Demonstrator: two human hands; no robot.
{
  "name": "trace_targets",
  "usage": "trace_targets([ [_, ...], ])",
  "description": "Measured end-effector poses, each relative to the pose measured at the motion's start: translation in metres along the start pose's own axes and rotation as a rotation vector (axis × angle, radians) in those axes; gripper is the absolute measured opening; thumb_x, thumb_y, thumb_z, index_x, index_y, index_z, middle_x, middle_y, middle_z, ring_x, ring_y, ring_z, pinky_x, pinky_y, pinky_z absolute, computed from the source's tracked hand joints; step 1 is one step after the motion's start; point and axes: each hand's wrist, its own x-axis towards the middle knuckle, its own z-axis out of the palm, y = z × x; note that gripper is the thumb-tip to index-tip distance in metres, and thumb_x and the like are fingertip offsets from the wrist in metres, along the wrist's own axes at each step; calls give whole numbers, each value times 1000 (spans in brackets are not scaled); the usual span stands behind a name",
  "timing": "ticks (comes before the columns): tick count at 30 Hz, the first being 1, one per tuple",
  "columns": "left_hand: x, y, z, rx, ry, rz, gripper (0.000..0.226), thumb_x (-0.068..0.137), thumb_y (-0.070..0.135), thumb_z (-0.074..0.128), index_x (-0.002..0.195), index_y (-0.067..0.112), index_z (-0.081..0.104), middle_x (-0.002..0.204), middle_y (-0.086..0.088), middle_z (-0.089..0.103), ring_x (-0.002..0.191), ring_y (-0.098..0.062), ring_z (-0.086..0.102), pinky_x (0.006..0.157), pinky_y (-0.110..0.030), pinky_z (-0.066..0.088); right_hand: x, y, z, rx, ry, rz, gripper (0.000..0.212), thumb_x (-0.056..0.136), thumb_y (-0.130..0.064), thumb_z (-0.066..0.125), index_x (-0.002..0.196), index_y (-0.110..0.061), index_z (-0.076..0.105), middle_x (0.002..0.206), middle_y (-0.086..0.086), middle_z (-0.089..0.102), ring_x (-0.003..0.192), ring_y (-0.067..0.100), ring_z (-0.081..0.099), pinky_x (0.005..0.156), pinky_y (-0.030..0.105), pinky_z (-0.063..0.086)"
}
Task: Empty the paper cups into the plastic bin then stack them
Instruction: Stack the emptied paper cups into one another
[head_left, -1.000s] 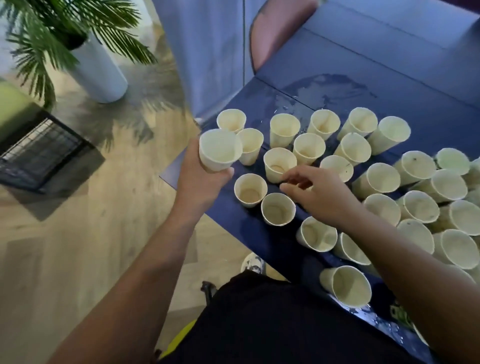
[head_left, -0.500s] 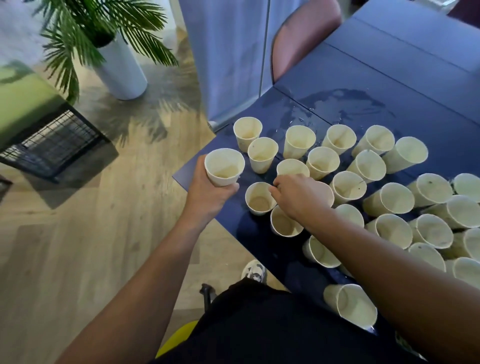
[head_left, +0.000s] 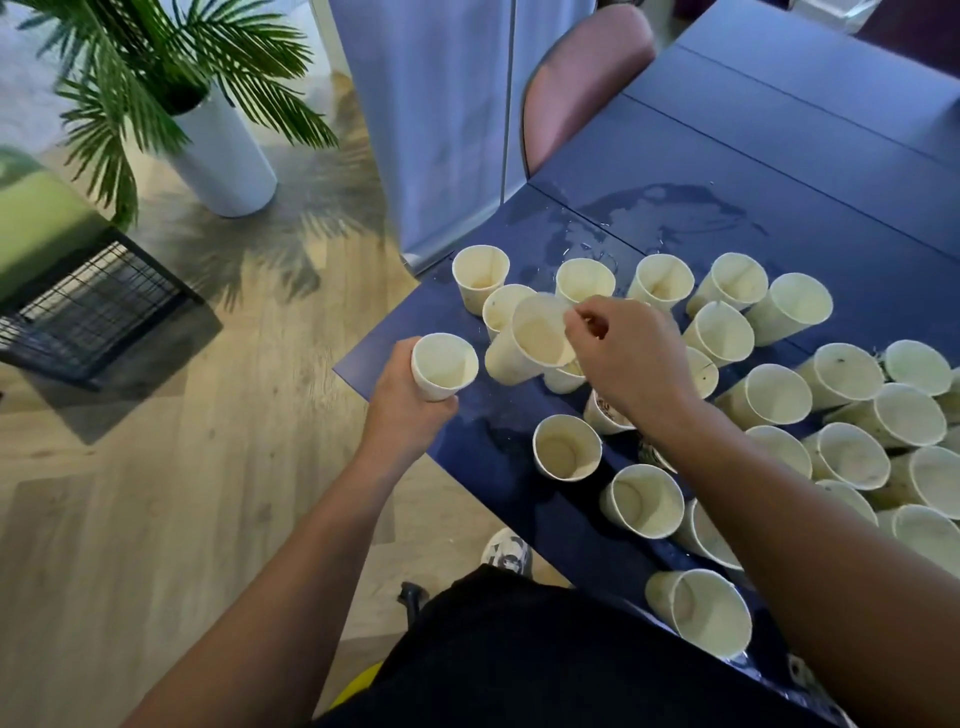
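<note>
**Head view: one cup held, a second lifted toward it**

Head camera shows us our left hand (head_left: 402, 405) wrapped round a paper cup (head_left: 444, 366) at the near-left corner of the blue counter (head_left: 779, 156), mouth up and just off the edge. Our right hand (head_left: 623, 364) pinches the rim of a second cup (head_left: 524, 343) between thumb and fingers, holding it tilted above the counter, just beside the one on the left.

Many more cups (head_left: 774, 397) stand or lean across the counter, some with residue at the bottom, and puddles of spilled liquid (head_left: 670, 208) lie beyond them. We cannot see a plastic bin anywhere, so we cannot say where the emptying happens.

We judge that we are at the stacking step, very early in the task. Next, the lifted cup needs righting and lining up over the held one, then sliding in without crushing the thin rim. If liquid remains inside, it should go to the bin first.
</note>
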Motion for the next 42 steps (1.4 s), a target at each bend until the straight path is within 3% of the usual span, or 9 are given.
trace_targets([
  [4, -1, 2, 14, 26, -59, 36, 60, 72, 4, 79, 115, 33, 49, 104, 20, 61, 94, -2, 60, 77, -25, 46, 6, -14, -10, 76, 63, 0, 28, 97, -34, 53, 93, -18, 76, 76, 0, 72, 68, 23, 62, 67, 39, 53],
  [9, -3, 9, 33, -14, -110, 26, 60, 68, 22, 80, 117, 38, 48, 102, 30, 61, 95, -2, 62, 80, -34, 55, 3, -20, -8, -66, -3, -29, 32, 100, -33, 48, 90, -16, 74, 78, 4, 70, 69, 24, 57, 59, 33, 44],
  [14, -3, 9, 39, -41, -80, 46, 62, 64, 26, 78, 120, 30, 50, 105, 19, 62, 98, -12, 64, 83, -43, 57, 2, -21, -10, -98, -30, -58, 36, 101, -32, 45, 84, -12, 70, 75, 8, 67, 70, 28, 57, 59, 37, 44],
  [18, -2, 14, 42, -51, -67, 112, 65, 67, 23, 82, 120, 34, 46, 107, 27, 60, 100, -5, 62, 83, -29, 53, -1, -19, -6, -212, -101, -85, 33, 101, -33, 42, 80, -18, 63, 73, 5, 60, 70, 29, 55, 54, 33, 34],
  [22, -3, 22, 45, -77, -54, 157, 70, 72, 11, 86, 125, 30, 45, 108, 42, 55, 103, 7, 58, 83, -9, 45, -11, -24, 5, -322, -209, -215, 31, 107, -36, 28, 110, -23, 56, 89, 3, 67, 81, 31, 61, 57, 35, 41],
  [28, -4, 7, 40, -104, -18, 113, 69, 73, 11, 87, 124, 31, 45, 113, 26, 59, 107, -3, 60, 87, -19, 49, 3, -25, 10, -106, -234, -119, 47, 107, -48, 22, 126, -19, 53, 104, 7, 69, 96, 36, 61, 76, 45, 51],
  [30, -6, 3, 36, -105, -15, 94, 67, 74, 12, 87, 125, 28, 47, 114, 24, 59, 106, -3, 59, 87, -19, 49, 16, -14, 22, -163, -210, -117, 38, 108, -39, 26, 123, -18, 54, 103, 7, 69, 95, 36, 61, 77, 45, 50],
  [34, -12, -5, 30, -105, -18, 65, 68, 75, 14, 87, 128, 27, 47, 116, 24, 58, 108, 0, 58, 85, -12, 46, 35, 2, 43, -511, -288, -258, 32, 99, -31, 55, 130, -23, 55, 124, 2, 66, 120, 31, 54, 96, 45, 38],
  [42, -19, -10, 22, -146, -18, -11, 68, 77, 14, 85, 127, 33, 45, 119, 20, 59, 112, -5, 59, 89, -21, 48, 48, 1, 73, -623, -348, -321, 37, 86, -18, 73, 119, -32, 64, 122, 0, 67, 132, 24, 47, 110, 55, 12],
])
